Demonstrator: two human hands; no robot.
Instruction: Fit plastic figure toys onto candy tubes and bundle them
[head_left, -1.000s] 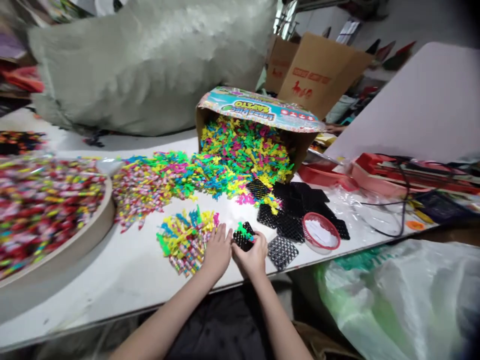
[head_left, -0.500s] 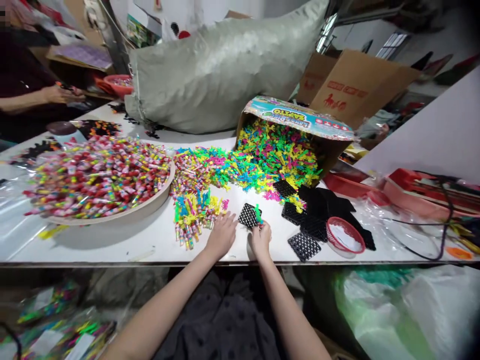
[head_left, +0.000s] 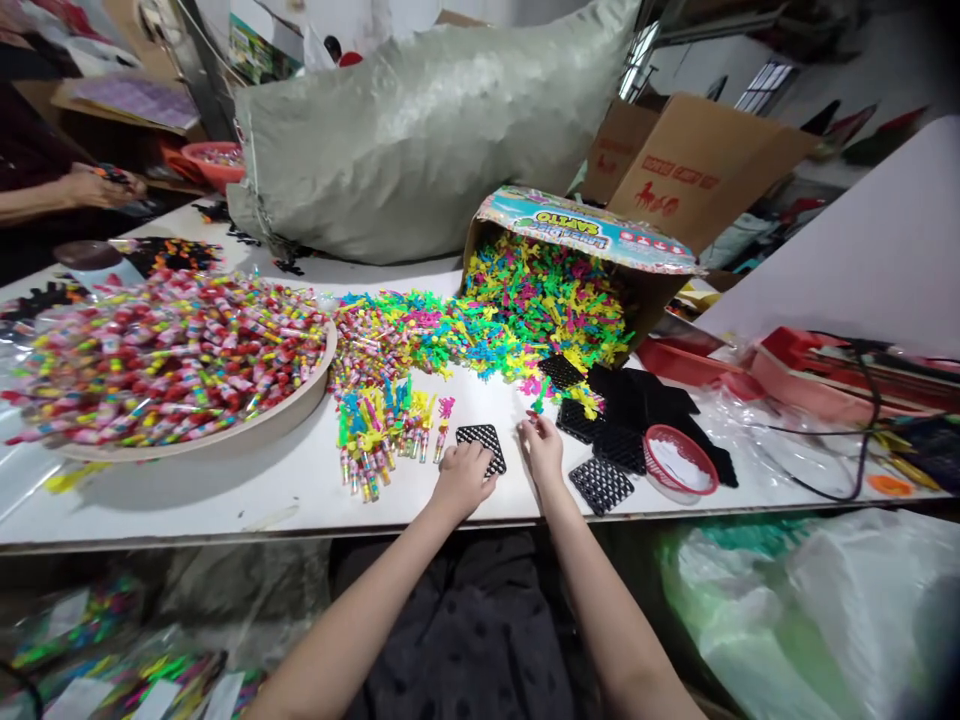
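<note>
My left hand [head_left: 466, 476] is closed over the lower left part of a black perforated square [head_left: 486, 440], which lies on the white table. To its right, my right hand [head_left: 543, 450] pinches a small green plastic figure [head_left: 537, 406] at its fingertips, partly hidden and hard to make out. Left of my hands stand rows of small capped tubes [head_left: 367, 478] with colourful figures at their far ends. A single tube with a pink figure [head_left: 445, 408] lies just beyond my left hand. Loose figures [head_left: 487, 340] spread behind, spilling from a tipped carton [head_left: 585, 225].
A wide basin [head_left: 300, 400] heaped with wrapped tubes fills the left. More black perforated squares [head_left: 602, 486] and a red basket [head_left: 686, 490] with white paper lie right. A large grey sack [head_left: 420, 150] stands behind. A co-worker's hand [head_left: 105, 187] is at far left.
My right hand has moved right, away from the black square. My left hand has come onto that square. A tube with a pink figure now shows beside the rows. The view shifted slightly.
</note>
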